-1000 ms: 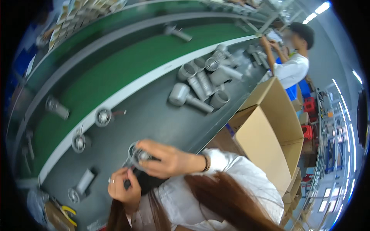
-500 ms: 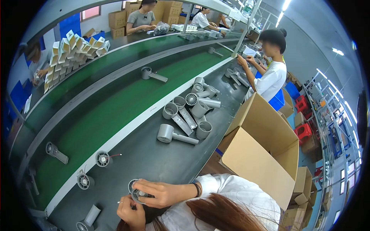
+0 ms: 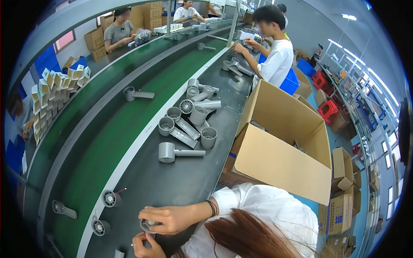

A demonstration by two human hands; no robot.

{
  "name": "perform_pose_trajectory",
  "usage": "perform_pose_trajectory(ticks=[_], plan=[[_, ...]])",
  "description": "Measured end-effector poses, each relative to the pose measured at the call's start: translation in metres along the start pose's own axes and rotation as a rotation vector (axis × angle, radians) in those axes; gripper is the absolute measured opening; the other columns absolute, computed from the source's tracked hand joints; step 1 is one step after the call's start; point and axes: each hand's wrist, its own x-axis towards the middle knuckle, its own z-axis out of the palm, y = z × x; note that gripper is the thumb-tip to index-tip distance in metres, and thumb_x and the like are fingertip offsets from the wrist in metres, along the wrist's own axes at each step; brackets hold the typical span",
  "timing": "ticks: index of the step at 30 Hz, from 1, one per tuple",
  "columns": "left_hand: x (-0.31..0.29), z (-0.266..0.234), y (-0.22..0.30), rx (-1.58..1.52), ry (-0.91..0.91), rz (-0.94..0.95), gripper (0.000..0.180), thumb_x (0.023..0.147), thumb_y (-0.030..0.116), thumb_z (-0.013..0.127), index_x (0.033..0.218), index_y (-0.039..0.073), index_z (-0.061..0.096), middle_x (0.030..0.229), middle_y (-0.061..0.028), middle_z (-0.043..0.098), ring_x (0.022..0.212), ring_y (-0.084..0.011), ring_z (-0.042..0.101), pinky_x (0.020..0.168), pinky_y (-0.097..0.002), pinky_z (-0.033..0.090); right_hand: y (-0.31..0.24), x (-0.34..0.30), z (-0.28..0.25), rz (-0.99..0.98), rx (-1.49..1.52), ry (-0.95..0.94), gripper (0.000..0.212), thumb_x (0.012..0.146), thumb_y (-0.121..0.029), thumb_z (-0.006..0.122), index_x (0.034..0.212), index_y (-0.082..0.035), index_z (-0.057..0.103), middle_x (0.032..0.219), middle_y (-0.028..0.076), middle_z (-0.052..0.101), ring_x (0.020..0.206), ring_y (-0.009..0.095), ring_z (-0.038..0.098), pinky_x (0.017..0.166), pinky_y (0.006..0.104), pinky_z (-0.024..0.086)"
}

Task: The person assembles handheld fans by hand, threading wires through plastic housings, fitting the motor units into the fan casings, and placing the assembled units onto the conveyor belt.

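My right hand [image 3: 170, 218], with dark bands at its wrist, is closed over a round grey fan housing [image 3: 144, 226] low in the view, its fingers lying across the top. Just below it, my left hand [image 3: 146, 247], wearing a ring, has thumb and fingertips pinched together at the housing's lower edge; what they pinch is hidden. Left of my hands, a fan housing with a red wire [image 3: 111, 198] and a second round fan housing [image 3: 100, 227] sit by the white rail. A grey piece [image 3: 119, 253] is cut off at the lower edge.
Grey handled fan shells [image 3: 173, 152] lie piled farther along the dark table. A green conveyor [image 3: 107, 129] behind the white rail [image 3: 129, 165] carries several more. An open cardboard box [image 3: 284, 159] stands at my right. A co-worker in white [image 3: 275, 60] stands beyond; others sit across the conveyor.
The view has swung, shifting the scene mostly left and upward. My right fingers now lie flatter across the housing, hiding more of its top. My left hand stays close below it.
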Motion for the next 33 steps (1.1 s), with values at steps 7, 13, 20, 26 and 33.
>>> perform_pose_trajectory(ticks=[7, 13, 20, 26, 33], plan=[[0.0, -0.002, -0.004, -0.041, -0.004, -0.026, 0.01, 0.08, 0.012, 0.073, 0.082, 0.005, 0.067, 0.075, -0.0109, 0.066, 0.068, -0.0255, 0.065, 0.069, -0.0356, 0.05, 0.005, 0.008, -0.01, 0.027, 0.002, -0.046, 0.02, 0.071, -0.006, 0.066, 0.081, 0.01, 0.057, 0.112, 0.033, 0.049, 0.099, 0.044, 0.058, 0.089, 0.0507, 0.05], [-0.018, 0.003, -0.026, -0.047, 0.123, 0.094, 0.02, 0.066, 0.0, 0.07, 0.081, -0.003, 0.058, 0.086, -0.0157, 0.063, 0.075, -0.0328, 0.06, 0.07, -0.0392, 0.047, 0.009, 0.007, -0.024, -0.005, -0.092, -0.127, 0.02, 0.071, -0.003, 0.064, 0.084, 0.01, 0.057, 0.115, 0.035, 0.049, 0.103, 0.044, 0.057, 0.092, 0.0532, 0.049], [-0.022, 0.0, -0.043, 0.063, -0.191, 0.12, 0.06, 0.059, 0.013, 0.082, 0.111, -0.003, 0.055, 0.133, -0.02, 0.049, 0.119, -0.0418, 0.045, 0.1, -0.0479, 0.036, 0.028, 0.008, -0.021, -0.079, -0.14, -0.213, 0.02, 0.072, -0.007, 0.064, 0.084, 0.008, 0.059, 0.113, 0.032, 0.053, 0.104, 0.044, 0.057, 0.092, 0.0534, 0.049], [-0.01, 0.013, -0.037, 0.11, -0.222, 0.183, 0.06, 0.066, 0.009, 0.075, 0.121, 0.004, 0.053, 0.119, -0.0137, 0.057, 0.115, -0.0336, 0.05, 0.097, -0.0427, 0.038, 0.013, 0.013, -0.047, 0.01, -0.228, -0.231, 0.027, 0.06, 0.0, 0.072, 0.086, 0.001, 0.066, 0.112, 0.024, 0.058, 0.103, 0.038, 0.061, 0.087, 0.0429, 0.053], [-0.03, 0.017, -0.048, 0.062, -0.018, 0.081, 0.046, 0.061, 0.004, 0.075, 0.106, 0.004, 0.063, 0.095, -0.0092, 0.063, 0.097, -0.0285, 0.058, 0.083, -0.0394, 0.045, 0.014, 0.013, -0.027, 0.033, -0.206, -0.305, 0.033, 0.05, 0.005, 0.075, 0.081, -0.001, 0.067, 0.11, 0.025, 0.059, 0.097, 0.036, 0.063, 0.079, 0.0374, 0.055]])
